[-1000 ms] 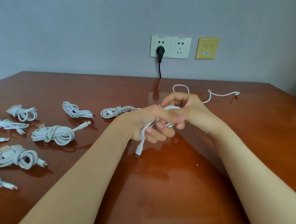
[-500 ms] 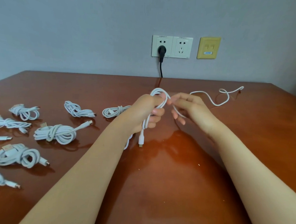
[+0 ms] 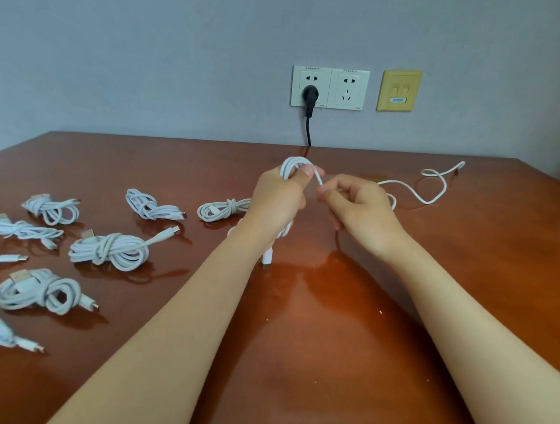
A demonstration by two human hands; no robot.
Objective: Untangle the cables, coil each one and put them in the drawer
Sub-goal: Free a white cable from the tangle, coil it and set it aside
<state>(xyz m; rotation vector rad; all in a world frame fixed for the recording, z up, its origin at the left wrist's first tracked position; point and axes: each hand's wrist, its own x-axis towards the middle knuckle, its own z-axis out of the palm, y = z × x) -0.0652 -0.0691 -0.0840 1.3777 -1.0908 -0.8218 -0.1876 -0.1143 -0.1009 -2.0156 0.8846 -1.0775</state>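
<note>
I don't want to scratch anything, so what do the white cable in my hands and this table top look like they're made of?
white cable: probably soft, rubbery plastic sheathing with a matte finish; it bends into tight loops in the left hand without kinking.
table: reddish-brown wood or wood veneer under a glossy lacquer, judging by its bright, mirror-like reflections. The picture cannot show whether it is solid wood or veneer.
</note>
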